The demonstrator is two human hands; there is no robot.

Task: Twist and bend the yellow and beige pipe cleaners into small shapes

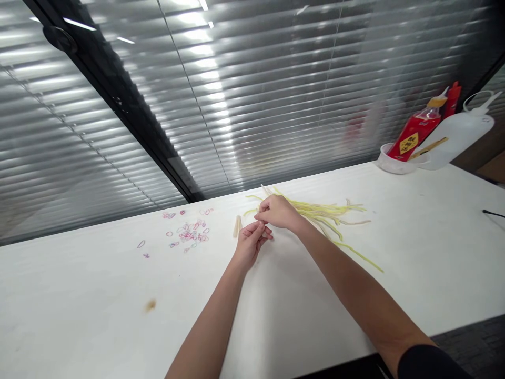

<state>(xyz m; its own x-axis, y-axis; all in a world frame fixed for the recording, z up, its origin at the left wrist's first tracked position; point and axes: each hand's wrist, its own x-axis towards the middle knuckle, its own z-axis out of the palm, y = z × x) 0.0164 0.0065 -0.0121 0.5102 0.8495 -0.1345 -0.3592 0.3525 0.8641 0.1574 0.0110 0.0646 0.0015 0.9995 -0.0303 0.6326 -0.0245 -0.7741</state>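
Note:
My left hand point(251, 241) and my right hand point(277, 211) meet fingertip to fingertip just above the white table. Both are closed in a pinch; whatever small piece they hold is hidden by the fingers. Behind and to the right of my right hand lies a loose bundle of yellow and beige fuzzy strands point(321, 211), which look like pipe cleaners. One yellow strand point(361, 256) sticks out toward the front right. Close to the left of my hands are short beige folded strips point(237, 226). Farther left, small pink, red and purple elastic bands point(191, 234) are scattered in a loose heap.
The white table point(98, 316) runs along a glass wall with blinds point(276, 95). At the back right, a red-labelled bottle point(416, 131) leans in a shallow clear tub point(394, 166), beside a white squeeze bottle point(461, 137). A black cable end point(493, 213) lies at the right.

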